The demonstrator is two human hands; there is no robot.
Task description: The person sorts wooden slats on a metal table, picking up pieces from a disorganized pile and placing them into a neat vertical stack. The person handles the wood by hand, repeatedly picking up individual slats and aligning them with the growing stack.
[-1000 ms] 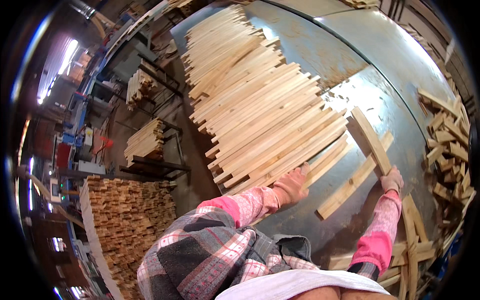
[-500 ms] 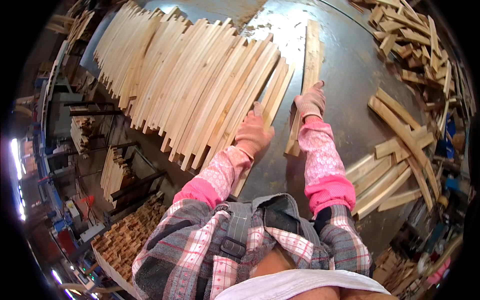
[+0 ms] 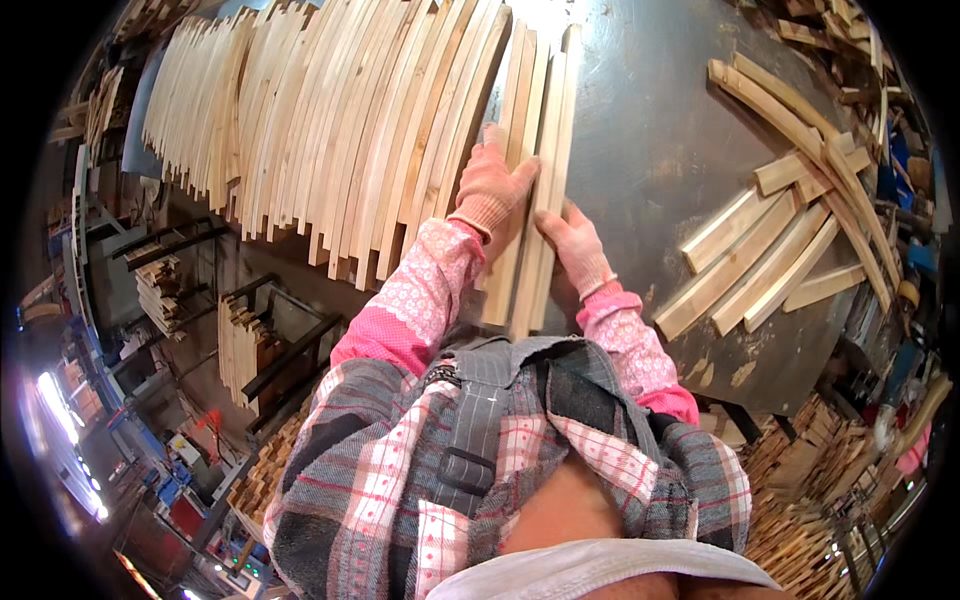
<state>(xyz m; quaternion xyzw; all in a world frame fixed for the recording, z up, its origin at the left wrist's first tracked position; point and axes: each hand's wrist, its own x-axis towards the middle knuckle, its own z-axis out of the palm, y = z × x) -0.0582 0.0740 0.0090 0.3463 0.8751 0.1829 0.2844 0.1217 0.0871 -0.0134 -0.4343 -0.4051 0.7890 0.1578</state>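
Note:
My left hand (image 3: 490, 190), in a pale pink knit glove, lies across a few pale wooden strips (image 3: 513, 95) with its thumb spread to the right. Its fingers are stretched out along their left side. My right hand (image 3: 577, 245), gloved alike, has its thumb on a pair of wooden strips (image 3: 547, 165) and its fingers at their right edge; the undersides of those fingers are hidden. The two groups lie almost parallel, a narrow dark gap between them at the near end. Left of them stretches a long row of wooden strips (image 3: 340, 130), side by side with uneven ends.
All of this lies on a dark metal table (image 3: 640, 130). On its right side are several loose and crossed wooden pieces (image 3: 760, 250), some curved. A heap of offcuts (image 3: 850, 40) sits at the far right. Stacked strips (image 3: 245, 345) stand on a black rack at lower left.
My right hand has brought its strips leftward and nearer, up beside those under my left hand. The view has shifted, so the row appears farther left.

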